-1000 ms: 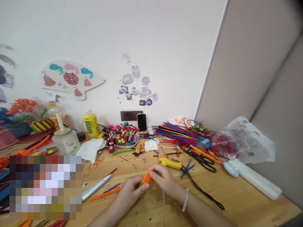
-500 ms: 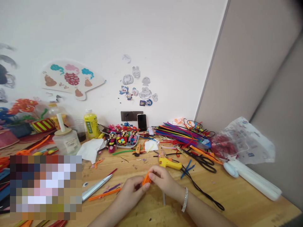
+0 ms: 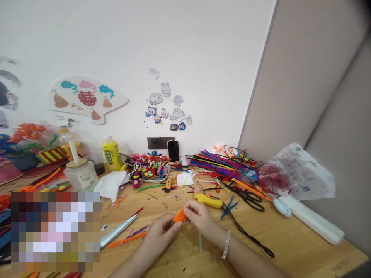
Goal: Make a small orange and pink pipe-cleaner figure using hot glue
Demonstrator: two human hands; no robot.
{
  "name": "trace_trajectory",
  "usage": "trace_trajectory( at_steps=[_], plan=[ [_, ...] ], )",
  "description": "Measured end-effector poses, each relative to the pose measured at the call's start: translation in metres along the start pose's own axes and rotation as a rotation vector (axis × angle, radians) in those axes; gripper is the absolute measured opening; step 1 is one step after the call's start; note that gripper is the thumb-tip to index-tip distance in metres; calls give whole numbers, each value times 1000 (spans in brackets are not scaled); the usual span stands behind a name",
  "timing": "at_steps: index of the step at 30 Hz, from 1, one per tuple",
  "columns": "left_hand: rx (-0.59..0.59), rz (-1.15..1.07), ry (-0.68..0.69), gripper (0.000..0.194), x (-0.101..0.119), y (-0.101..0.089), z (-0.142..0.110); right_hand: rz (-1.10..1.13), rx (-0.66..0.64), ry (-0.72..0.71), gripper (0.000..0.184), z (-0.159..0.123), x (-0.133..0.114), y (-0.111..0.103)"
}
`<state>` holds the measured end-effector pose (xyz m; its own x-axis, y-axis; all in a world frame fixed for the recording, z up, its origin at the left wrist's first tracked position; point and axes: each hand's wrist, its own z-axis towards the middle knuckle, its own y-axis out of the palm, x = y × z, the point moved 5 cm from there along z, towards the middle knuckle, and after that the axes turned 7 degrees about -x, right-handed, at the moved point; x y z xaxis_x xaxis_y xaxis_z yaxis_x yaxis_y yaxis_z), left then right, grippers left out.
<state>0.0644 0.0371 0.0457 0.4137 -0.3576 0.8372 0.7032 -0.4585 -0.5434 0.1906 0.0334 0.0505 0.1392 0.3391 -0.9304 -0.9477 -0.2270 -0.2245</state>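
A short bundle of orange pipe cleaners (image 3: 180,215) sits pinched between the left hand (image 3: 160,227) and the right hand (image 3: 199,218), both closed on it from either side and raised above the wooden tabletop (image 3: 290,247). A silver bangle (image 3: 226,244) circles the right wrist. The tabletop is littered. Just beyond the right hand lies a yellow glue gun (image 3: 208,200); to its right runs a black cord (image 3: 246,231). Left of the left hand lie steel scissors (image 3: 118,231) and a loose orange pipe cleaner (image 3: 126,239). Further out, toward the white wall (image 3: 145,46), stand a yellow bottle (image 3: 111,153), a phone (image 3: 173,151), and a heap of multicoloured pipe cleaners (image 3: 216,164). A beige partition (image 3: 304,77) closes the right side. A pixelated patch obscures the front left.
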Motion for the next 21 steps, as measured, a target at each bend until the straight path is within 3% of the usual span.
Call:
trace_trajectory(
  at_steps=[13, 21],
  plan=[
    [95, 42, -3, 38, 1, -7, 0, 49, -7, 48, 28, 4, 14, 1],
    [97, 108, -4, 33, -3, -5, 1, -88, 14, 33, 16, 3, 10, 1]
  ],
)
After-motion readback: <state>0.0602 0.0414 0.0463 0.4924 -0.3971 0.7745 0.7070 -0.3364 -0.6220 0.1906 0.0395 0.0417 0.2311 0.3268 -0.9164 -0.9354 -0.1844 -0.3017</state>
